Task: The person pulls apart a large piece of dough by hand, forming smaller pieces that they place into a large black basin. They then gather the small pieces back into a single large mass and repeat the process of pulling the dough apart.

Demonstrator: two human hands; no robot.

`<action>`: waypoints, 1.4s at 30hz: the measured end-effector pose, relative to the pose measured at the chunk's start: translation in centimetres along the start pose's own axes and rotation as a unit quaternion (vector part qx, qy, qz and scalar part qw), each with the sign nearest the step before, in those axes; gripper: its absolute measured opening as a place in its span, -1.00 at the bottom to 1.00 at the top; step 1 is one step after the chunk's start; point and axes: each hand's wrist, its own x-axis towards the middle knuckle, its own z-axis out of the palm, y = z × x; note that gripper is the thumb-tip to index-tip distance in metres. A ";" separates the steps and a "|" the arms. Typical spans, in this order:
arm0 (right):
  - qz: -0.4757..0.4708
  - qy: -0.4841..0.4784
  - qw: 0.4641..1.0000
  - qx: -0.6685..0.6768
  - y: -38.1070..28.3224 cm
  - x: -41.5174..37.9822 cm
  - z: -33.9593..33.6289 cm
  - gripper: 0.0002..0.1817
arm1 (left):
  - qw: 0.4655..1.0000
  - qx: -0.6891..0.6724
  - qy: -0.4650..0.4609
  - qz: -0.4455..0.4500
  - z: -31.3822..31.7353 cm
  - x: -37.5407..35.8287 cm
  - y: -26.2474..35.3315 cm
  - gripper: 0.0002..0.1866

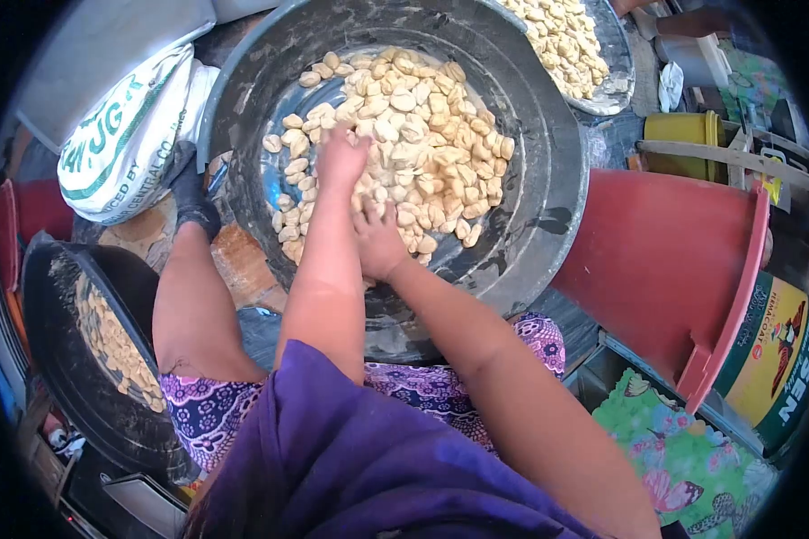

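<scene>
A large dark basin [548,135] in front of me holds a heap of pale, floury, dough-like pieces [431,117]. My left hand [342,157] reaches into the left-middle of the heap, its fingers apart and partly sunk among the pieces. Just below it, my right hand [380,238] rests at the near edge of the heap, fingers spread against the pieces. I see nothing gripped in either hand. Loose pieces lie scattered along the basin's left side, where a bluish bottom shows through.
A black basin [63,359] with similar pieces stands at left, below a white sack [126,144]. Another tray [616,90] of pieces is at upper right. A red tub [656,260], a yellow bucket [692,135] and a labelled bucket [768,350] crowd the right.
</scene>
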 end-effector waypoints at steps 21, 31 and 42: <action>0.081 -0.013 0.979 0.188 5.7 -1.6 -5.3 -0.27 | 0.998 0.002 0.067 0.003 2.5 1.1 -2.7 -0.40; 0.587 0.292 0.649 0.385 16.4 -0.8 -0.3 -0.18 | 0.979 0.189 -0.035 -0.062 2.4 0.8 0.3 -0.33; 0.456 0.120 0.432 0.769 13.8 0.6 -2.1 -0.07 | 0.942 -0.051 -0.313 -0.114 2.8 2.9 0.7 -0.18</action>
